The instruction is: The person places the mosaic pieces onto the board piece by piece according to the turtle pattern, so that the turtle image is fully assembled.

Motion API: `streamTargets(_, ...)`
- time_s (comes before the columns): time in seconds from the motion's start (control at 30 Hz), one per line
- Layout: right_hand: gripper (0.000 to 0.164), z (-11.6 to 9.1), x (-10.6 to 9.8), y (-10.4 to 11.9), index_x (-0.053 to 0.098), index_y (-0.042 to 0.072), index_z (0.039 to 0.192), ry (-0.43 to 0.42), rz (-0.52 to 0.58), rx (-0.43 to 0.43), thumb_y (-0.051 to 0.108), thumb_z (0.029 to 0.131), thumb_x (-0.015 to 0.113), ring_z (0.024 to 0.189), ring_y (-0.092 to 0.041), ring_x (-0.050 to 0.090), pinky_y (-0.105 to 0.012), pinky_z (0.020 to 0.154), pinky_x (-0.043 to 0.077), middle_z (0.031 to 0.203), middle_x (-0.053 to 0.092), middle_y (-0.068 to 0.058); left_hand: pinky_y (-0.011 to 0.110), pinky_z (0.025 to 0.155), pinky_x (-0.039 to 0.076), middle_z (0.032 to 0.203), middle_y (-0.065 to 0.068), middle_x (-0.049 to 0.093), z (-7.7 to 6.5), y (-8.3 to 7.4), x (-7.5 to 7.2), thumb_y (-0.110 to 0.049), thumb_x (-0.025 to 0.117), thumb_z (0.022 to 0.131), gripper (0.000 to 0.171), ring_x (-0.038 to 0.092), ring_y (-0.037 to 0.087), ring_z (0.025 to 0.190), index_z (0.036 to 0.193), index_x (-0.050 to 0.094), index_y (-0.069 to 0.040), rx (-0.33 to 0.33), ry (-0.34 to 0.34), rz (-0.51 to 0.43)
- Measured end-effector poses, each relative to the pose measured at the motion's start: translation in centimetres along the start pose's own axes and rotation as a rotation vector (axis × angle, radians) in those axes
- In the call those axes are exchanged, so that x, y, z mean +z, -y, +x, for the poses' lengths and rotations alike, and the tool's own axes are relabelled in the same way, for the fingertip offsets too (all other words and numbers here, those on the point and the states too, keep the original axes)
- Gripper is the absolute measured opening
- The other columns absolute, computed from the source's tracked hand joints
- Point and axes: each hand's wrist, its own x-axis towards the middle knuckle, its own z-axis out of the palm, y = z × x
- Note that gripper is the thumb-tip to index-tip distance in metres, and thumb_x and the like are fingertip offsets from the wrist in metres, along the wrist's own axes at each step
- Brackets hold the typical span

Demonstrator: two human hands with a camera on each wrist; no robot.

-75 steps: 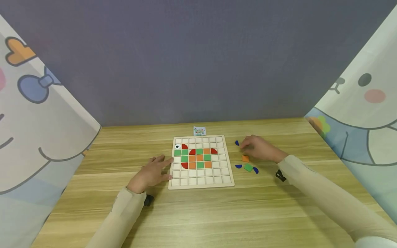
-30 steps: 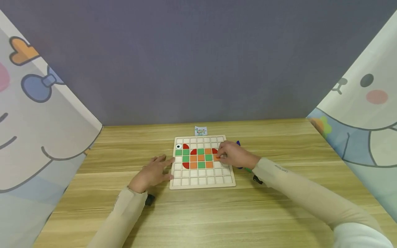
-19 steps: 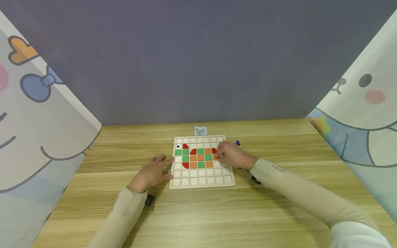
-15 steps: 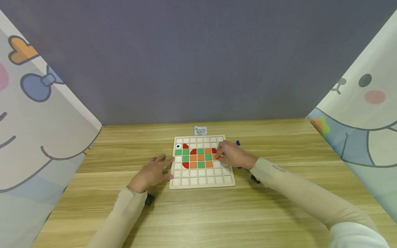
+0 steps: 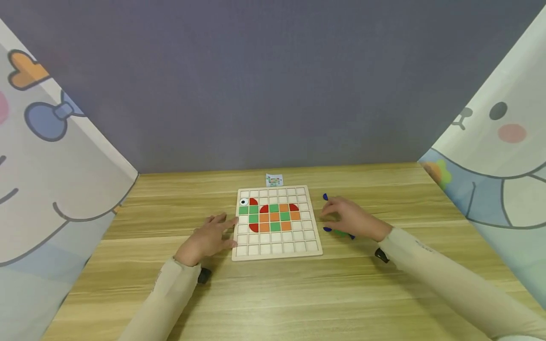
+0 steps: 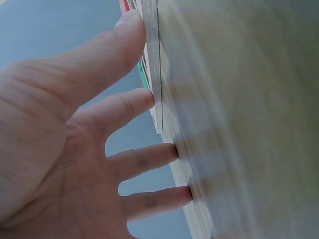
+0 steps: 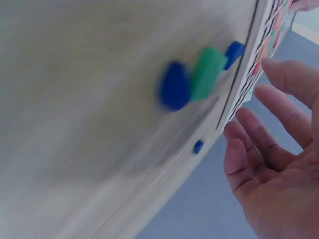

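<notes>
A wooden grid board (image 5: 277, 247) lies on the table, with green, orange and red tiles and a white eye tile (image 5: 243, 201) set in its cells. An orange square tile (image 5: 295, 216) sits below the rightmost red quarter-round (image 5: 293, 207). My left hand (image 5: 207, 239) rests at the board's left edge, thumb and index finger touching it, other fingertips on the table. My right hand (image 5: 350, 219) hovers right of the board, fingers relaxed and holding nothing. Beneath and around it lie a green tile (image 7: 207, 73) and blue rounded pieces (image 7: 174, 85), partly hidden in the head view.
A small picture card (image 5: 274, 180) lies behind the board, near the dark back wall (image 5: 273, 94). One blue piece (image 5: 325, 196) lies beyond the right hand. Printed cartoon panels stand at both sides of the wooden table (image 5: 273, 298).
The right hand picked the orange tile off the table, placed it in the board's cell, let go and moved back right over the loose pieces. The left hand stayed put.
</notes>
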Motion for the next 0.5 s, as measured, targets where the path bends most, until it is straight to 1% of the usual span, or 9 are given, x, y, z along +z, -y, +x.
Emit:
streamTargets(0.13,0.026,-2.1,-0.2,-0.6,0.072,0.007,0.101,0.013,-0.049,0.041,0.014,0.078,0.079,0.087,-0.019,0.055,-0.038,0.076,0.048,0.097,0.061,-0.002,0.078,0.085,0.025,0.15,0.024,0.023,0.0,0.1,0.0,-0.033,0.068,0.087,0.069,0.019,0.055,0.131,0.147,0.037,-0.018,0.004,0.0,-0.004)
streamTargets(0.23,0.03,-3.3,-0.1,-0.9,0.07,0.008,0.104,0.039,-0.06,0.106,0.018,0.078,0.079,0.083,-0.017,0.053,-0.035,0.071,0.047,0.095,0.059,0.0,0.078,0.086,0.025,0.15,0.024,0.023,0.0,0.1,0.0,-0.033,0.068,0.087,0.069,0.019,0.056,0.131,0.147,0.037,-0.017,0.004,0.002,-0.004)
streamTargets(0.27,0.03,-3.5,0.0,-1.0,0.07,0.008,0.105,0.043,-0.059,0.115,0.018,0.078,0.079,0.082,-0.016,0.052,-0.034,0.07,0.047,0.094,0.058,0.001,0.078,0.086,0.024,0.15,0.024,0.023,0.0,0.1,0.0,-0.033,0.068,0.087,0.069,0.019,0.056,0.131,0.147,0.037,-0.017,0.002,0.002,-0.004)
streamTargets(0.37,0.027,-4.0,0.2,-1.1,0.069,0.007,0.104,0.029,-0.036,0.114,0.014,0.079,0.077,0.078,-0.015,0.05,-0.03,0.067,0.046,0.092,0.057,0.001,0.078,0.086,0.024,0.15,0.024,0.023,0.1,0.2,0.1,-0.033,0.068,0.087,0.069,0.019,0.056,0.131,0.147,0.037,-0.017,0.003,0.002,0.003)
streamTargets(0.5,0.023,-4.0,0.5,-1.1,0.069,0.006,0.102,-0.007,-0.026,0.089,0.007,0.08,0.075,0.077,-0.015,0.053,-0.029,0.066,0.047,0.089,0.06,0.001,0.078,0.086,0.023,0.151,0.024,0.022,0.1,0.2,0.1,-0.033,0.067,0.088,0.069,0.018,0.055,0.131,0.148,0.036,-0.018,0.004,0.004,0.004)
